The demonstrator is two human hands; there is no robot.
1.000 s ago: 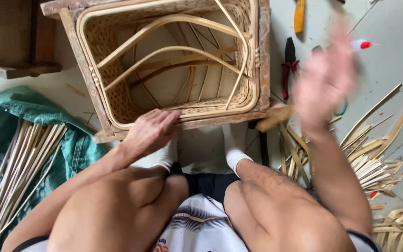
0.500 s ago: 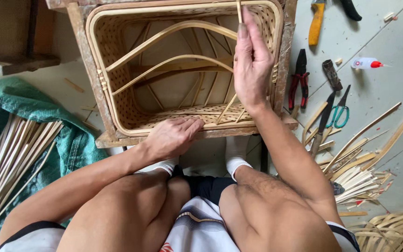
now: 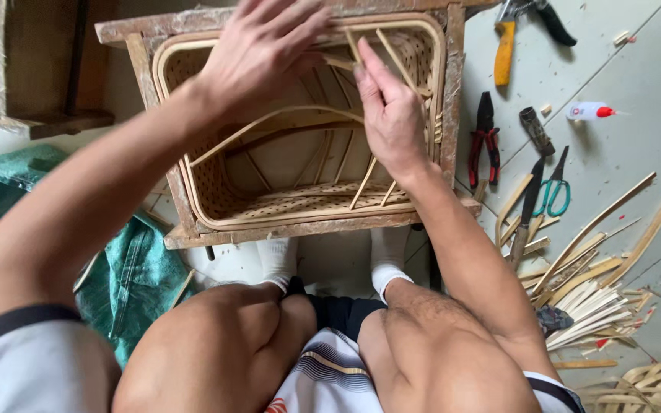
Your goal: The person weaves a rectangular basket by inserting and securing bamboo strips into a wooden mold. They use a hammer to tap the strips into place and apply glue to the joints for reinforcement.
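The floor [image 3: 636, 69] was pale grey tile, seen from above by a person seated with bare knees apart and white socks planted just below a wooden frame [image 3: 453, 99]. Inside that frame sat a woven rattan basket [image 3: 300, 203], its rim pressed against the frame's inner edges and its mesh side showing along the near wall.

The left hand [image 3: 258, 53] lay over the far rim of the basket, fingers spread and curled downward onto thin bamboo strips [image 3: 388, 50] that crossed the opening; whether it gripped one could not be told, since the palm hid the contact. The right hand [image 3: 392, 115] reached in beside it, fingers held close together and extended, with the fingertips pinching or pressing the same strips near the far right corner.

To the right of the frame, tools lay on the tiles: red-handled pliers [image 3: 483, 138], green-handled scissors [image 3: 552, 187], a yellow-handled tool [image 3: 505, 50] and a small glue bottle with a red cap [image 3: 589, 112]. A loose pile of split bamboo slats [image 3: 590, 283] spread out near the right knee. A green cloth [image 3: 128, 268] was bunched on the floor on the left side.
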